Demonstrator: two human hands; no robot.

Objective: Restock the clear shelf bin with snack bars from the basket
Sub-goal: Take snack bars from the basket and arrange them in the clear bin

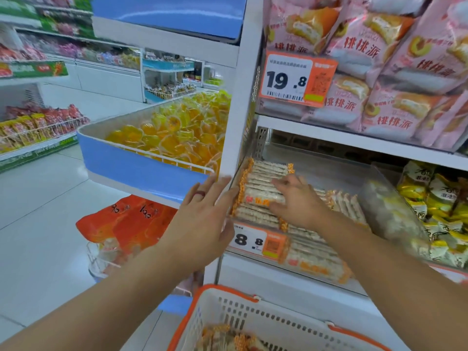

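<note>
While the left hand (202, 219) braces flat, fingers apart, on the clear bin's (395, 206) left wall, the right hand (296, 201) presses open-fingered on the snack bars (263, 193). Best to square that stack far-left, freeing room for the basket's (228, 312) remaining bars.

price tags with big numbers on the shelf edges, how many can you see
2. The 19.8 price tag hangs on the upper shelf under the pink cake packs. The 8.8 price tag sits on the clear bin's front, below the left hand. Others may be out of view.
</note>
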